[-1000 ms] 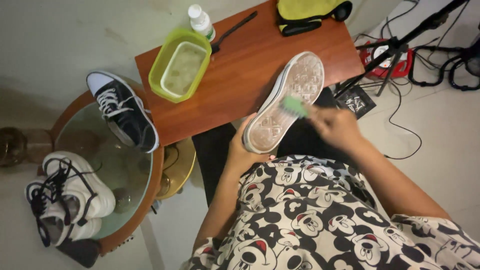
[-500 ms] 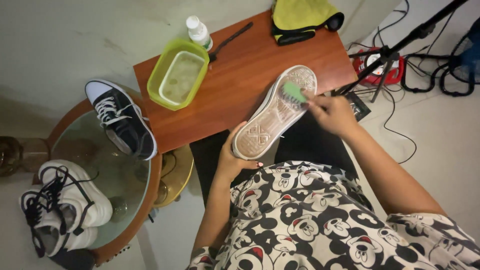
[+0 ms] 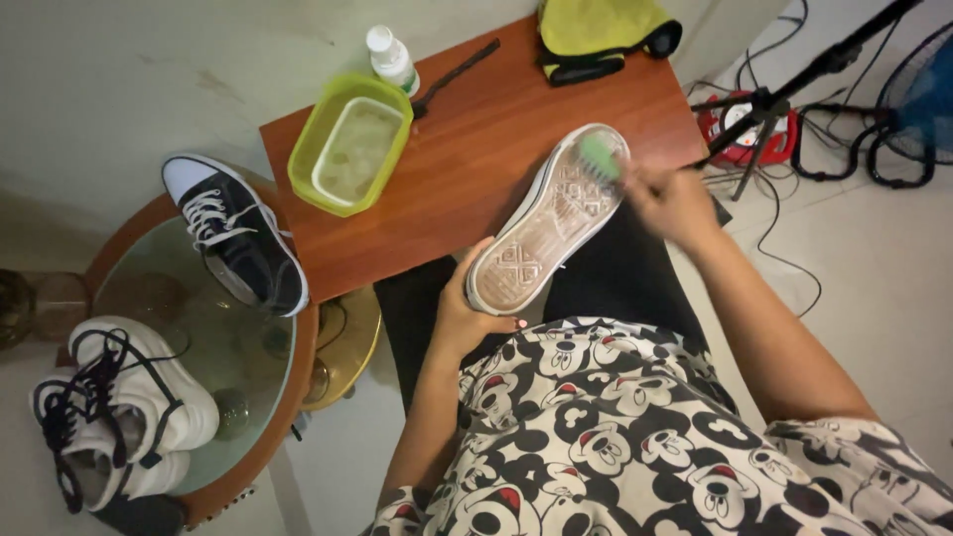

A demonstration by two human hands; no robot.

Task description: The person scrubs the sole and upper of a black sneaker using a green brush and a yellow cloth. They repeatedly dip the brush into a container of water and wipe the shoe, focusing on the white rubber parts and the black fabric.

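Head view: left hand grips one upturned white-soled canvas shoe by its heel (upper hidden); blurred right hand closed around one green brush at the toe.

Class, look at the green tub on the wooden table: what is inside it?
The green tub holds cloudy liquid. Anything lying beneath that liquid cannot be seen.

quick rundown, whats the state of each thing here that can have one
shoe: sole up, heel held by left hand
green brush: in right hand, on the sole's toe end
green tub: open, cloudy liquid inside
bottle: upright, capped
dark sneaker: upright on glass table, laced
white sneakers: laces loose
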